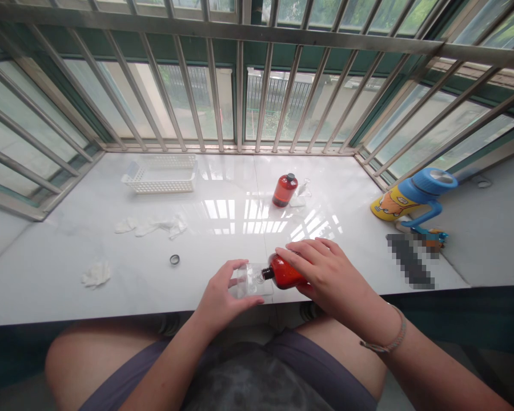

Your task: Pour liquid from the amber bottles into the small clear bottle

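Observation:
Near the front edge of the white ledge, my right hand grips a red bottle tipped on its side, its black threaded neck pointing left. That neck meets the mouth of a clear, squarish container; whether the two touch I cannot tell. Fingers and thumb of my left hand close around the clear container from the left. Whether liquid is flowing between them is too small to make out. A black ring lies flat to the left of my left hand.
A second red bottle, capped, stands farther back beside a small clear item. A white perforated basket sits at back left. Crumpled tissues lie at left. A blue-and-yellow flask stands at right. Metal bars border the back.

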A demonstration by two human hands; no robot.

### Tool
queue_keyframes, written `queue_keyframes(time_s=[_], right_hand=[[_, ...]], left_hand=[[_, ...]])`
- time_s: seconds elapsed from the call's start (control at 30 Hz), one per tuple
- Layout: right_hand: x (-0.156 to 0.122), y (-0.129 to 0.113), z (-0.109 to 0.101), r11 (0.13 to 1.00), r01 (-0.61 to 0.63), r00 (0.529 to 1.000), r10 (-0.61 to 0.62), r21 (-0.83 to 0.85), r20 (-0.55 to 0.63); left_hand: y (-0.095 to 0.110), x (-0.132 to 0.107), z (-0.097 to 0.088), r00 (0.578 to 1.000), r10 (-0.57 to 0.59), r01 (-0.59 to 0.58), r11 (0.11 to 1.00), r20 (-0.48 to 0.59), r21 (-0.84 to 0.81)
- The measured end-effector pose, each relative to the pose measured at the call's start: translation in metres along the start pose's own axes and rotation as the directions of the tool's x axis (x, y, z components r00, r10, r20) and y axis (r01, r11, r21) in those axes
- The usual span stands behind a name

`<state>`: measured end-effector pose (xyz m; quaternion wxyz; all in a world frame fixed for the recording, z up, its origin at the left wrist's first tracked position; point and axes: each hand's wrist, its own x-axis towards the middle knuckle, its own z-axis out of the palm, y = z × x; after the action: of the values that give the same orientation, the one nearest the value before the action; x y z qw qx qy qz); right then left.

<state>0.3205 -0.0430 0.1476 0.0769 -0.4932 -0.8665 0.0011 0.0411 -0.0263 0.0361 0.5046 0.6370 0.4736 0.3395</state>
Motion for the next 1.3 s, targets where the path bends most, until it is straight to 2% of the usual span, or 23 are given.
queue_keyframes(time_s=[0.47, 1.3], right_hand=[[0.0019, -0.0014, -0.0003, 1.000, 0.003, 1.000, -0.003, 0.003, -0.020], [0.0012, -0.0005, 0.0044, 1.000, -0.016, 1.000, 0.016, 0.005, -0.013]], left_hand=[[0.0003, -0.0001, -0.0011, 0.999, -0.030, 0.030, 1.000, 0.013, 0.002], [-0.0015, 0.0003, -0.0023, 1.000, -0.007, 0.007, 1.000, 0.000, 0.006]])
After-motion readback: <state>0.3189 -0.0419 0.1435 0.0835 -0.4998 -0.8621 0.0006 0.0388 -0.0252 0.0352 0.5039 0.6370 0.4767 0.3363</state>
